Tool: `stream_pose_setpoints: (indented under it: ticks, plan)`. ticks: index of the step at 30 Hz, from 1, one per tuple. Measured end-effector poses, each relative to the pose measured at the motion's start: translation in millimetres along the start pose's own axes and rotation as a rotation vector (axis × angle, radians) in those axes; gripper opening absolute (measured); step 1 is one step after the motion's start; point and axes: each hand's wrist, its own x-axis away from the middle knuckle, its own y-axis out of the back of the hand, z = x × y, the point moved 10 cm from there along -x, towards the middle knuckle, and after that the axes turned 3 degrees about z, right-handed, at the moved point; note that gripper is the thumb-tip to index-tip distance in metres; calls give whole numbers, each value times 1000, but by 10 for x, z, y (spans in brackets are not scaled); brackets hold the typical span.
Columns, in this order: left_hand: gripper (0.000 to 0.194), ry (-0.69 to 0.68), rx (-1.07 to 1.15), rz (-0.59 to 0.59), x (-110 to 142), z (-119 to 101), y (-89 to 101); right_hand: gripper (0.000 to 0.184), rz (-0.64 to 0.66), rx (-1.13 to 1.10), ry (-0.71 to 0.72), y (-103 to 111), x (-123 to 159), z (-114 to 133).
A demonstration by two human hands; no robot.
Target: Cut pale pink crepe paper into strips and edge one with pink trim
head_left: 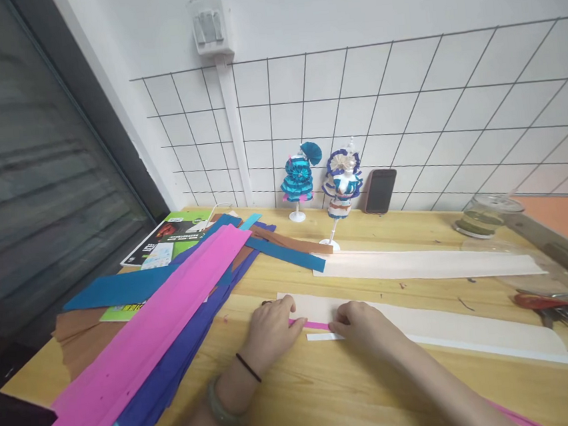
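A narrow pink paper strip (311, 325) lies along the near edge of a long cream paper strip (455, 317). My left hand (269, 325) is closed with bent fingers at the pink strip's left end, the thumb pressing there. At the other end, my right hand (359, 319) pinches the pink strip between curled fingers and thumb; part of the strip is hidden beneath it. Just in front of the pink strip is a thin white strip (322, 336), running under my right hand. The cream strip has a pale band on its near edge.
Fanned paper strips in pink (169, 324), purple (178, 364), brown (82, 336) and blue (120, 287) cover the left side. Behind stand two paper-decorated figures (297, 178) and a phone (381, 191). Another cream strip (419, 263), scissors (564, 310) and a jar (480, 217) lie right.
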Motion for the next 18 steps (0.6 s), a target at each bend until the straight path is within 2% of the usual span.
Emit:
stream_pose_setpoints:
  ticks: [18]
  plan:
    - [12, 1, -19, -10, -5, 27, 9, 11, 140, -89, -109, 25, -80, -108]
